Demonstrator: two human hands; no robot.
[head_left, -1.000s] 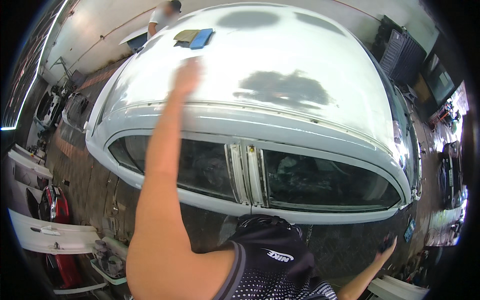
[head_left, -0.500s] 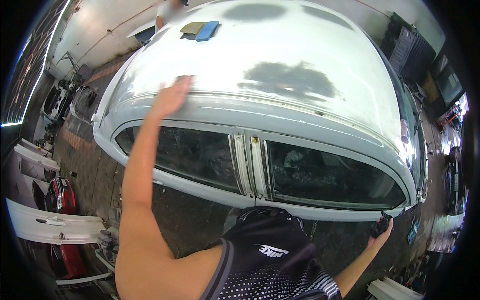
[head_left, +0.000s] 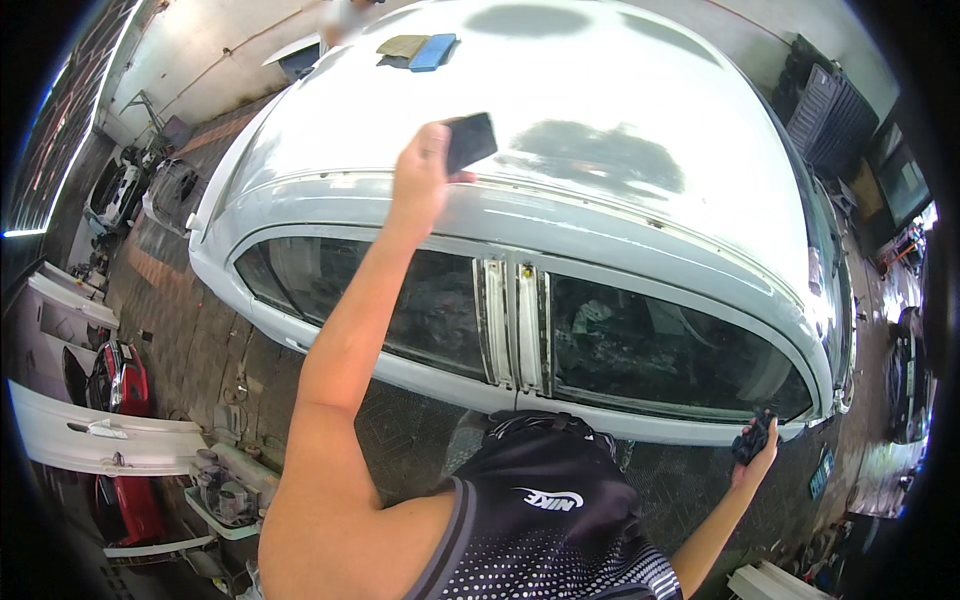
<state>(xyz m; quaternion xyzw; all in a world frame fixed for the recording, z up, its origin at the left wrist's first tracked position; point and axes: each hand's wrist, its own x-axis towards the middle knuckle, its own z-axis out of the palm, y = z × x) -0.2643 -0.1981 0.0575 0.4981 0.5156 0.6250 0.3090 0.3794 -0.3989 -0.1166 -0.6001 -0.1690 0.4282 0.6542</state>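
Raised over the near side of a white car roof (head_left: 330,140), my left hand (head_left: 422,178) grips a flat, dark rectangular block (head_left: 471,142), which looks like a sanding block. The block is tilted, its dark face showing; whether it touches the roof I cannot tell. Dull grey patches (head_left: 600,160) mark the paint to the right of it. Low at the right, beside the car's lower window edge, my right hand (head_left: 757,463) is closed around a crumpled black cloth-like bundle (head_left: 750,438). What exactly the bundle is cannot be made out.
On the far part of the roof lie a blue block (head_left: 433,52) and a brownish sheet (head_left: 402,47). Behind the car, at the top, part of another person (head_left: 345,22) shows. Loose body panels (head_left: 110,440) and car parts stand at the left; a dark ribbed liner (head_left: 826,115) leans far right.
My left hand has swept rightward along the roof's near edge, and the block's dark face now shows clearly. My right hand, still around the black bundle, has shifted slightly left.
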